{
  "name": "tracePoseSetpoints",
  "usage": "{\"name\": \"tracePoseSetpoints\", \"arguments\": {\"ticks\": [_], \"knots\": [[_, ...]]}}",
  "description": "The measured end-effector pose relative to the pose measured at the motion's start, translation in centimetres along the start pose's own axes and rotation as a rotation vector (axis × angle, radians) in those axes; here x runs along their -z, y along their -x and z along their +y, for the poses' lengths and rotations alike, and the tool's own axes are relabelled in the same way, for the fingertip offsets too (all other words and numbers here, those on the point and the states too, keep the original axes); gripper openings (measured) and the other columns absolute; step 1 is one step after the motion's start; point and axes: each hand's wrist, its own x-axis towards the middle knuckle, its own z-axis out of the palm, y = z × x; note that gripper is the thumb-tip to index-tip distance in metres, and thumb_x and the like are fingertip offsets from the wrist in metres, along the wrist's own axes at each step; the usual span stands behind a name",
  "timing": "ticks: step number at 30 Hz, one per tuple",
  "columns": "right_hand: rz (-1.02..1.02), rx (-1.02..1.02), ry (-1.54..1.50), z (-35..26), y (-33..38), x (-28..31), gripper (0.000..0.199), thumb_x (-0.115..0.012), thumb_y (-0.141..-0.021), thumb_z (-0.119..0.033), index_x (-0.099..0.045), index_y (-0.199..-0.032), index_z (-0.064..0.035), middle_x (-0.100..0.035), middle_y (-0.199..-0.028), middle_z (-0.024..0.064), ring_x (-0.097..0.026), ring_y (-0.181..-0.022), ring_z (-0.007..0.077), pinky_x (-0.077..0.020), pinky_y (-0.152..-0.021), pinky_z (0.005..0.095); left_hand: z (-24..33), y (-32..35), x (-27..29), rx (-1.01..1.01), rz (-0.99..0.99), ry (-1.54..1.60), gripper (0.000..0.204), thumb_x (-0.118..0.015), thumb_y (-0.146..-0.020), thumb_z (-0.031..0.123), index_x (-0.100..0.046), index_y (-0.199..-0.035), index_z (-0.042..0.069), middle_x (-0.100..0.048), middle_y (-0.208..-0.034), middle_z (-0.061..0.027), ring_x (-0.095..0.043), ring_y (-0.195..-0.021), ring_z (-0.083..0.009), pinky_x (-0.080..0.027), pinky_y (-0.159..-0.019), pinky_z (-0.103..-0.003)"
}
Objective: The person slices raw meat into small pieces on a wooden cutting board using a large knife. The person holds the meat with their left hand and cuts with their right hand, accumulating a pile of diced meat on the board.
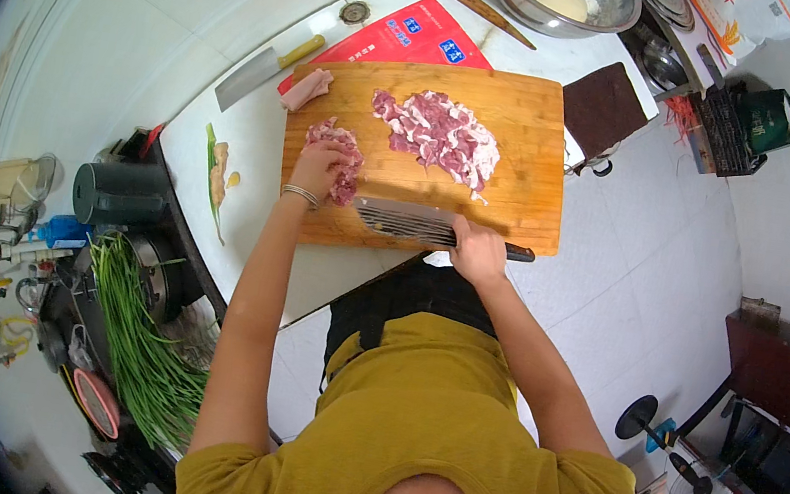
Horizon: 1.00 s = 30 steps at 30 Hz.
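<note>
The right hand (pixel 477 252) is wrapped tight around the dark handle of a big cleaver (pixel 411 221). The flat blade lies low over the wooden cutting board (pixel 526 175), near the board's front edge. The cleaver's long side runs across, with the blade end pointing to the person's left and the handle sticking out to the right. The left hand (pixel 318 168) has its fingers curled down and pressed on a small clump of raw meat (pixel 341 161), just beside the blade. A bigger pile of sliced meat (pixel 441 132) sits in the middle of the board. A second cleaver (pixel 260 73) with a yellow handle lies on the white counter (pixel 258 142) behind the board.
</note>
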Motion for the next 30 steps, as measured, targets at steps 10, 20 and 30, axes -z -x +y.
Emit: {"name": "tracePoseSetpoints", "arguments": {"ticks": [10, 20, 30], "knots": [[-0.042, -0.394, -0.061, 3.5, 3.1, -0.2, 0.019, -0.066, -0.068, -0.013, -0.052, -0.08, -0.0067, -0.062, -0.069, 0.0159, -0.061, -0.066, 0.0349, -0.0481, -0.059, 0.045, 3.2, -3.7, -1.2, 0.005, 0.073, -0.371, 0.022, -0.063, -0.071, 0.011, -0.062, -0.093, 0.008, -0.056, -0.098, -0.0092, -0.052, -0.095, -0.0268, -0.044, -0.082, -0.038], [0.0, -0.539, -0.223, 4.5, 4.2, 0.5, 0.014, -0.061, -0.075, -0.015, -0.053, -0.082, -0.006, -0.063, -0.071, 0.017, -0.061, -0.069, 0.0371, -0.0487, -0.062, 0.0465, 5.1, -7.3, -10.6, -0.273, 0.214, -0.537, 0.009, -0.052, -0.075, 0.012, -0.058, -0.081, 0.008, -0.055, -0.092, -0.005, -0.052, -0.09, -0.0229, -0.046, -0.075, -0.035], [0.002, -0.582, -0.261, 5.2, 4.6, 0.1, 0.014, -0.062, -0.075, -0.015, -0.055, -0.085, -0.006, -0.064, -0.073, 0.0165, -0.062, -0.069, 0.037, -0.0489, -0.062, 0.0461, 6.5, -5.1, -6.9, -0.219, 0.016, -0.235, 0.021, -0.063, -0.069, 0.011, -0.055, -0.087, 0.005, -0.054, -0.093, -0.0117, -0.052, -0.089, -0.0299, -0.043, -0.078, -0.041]]}}
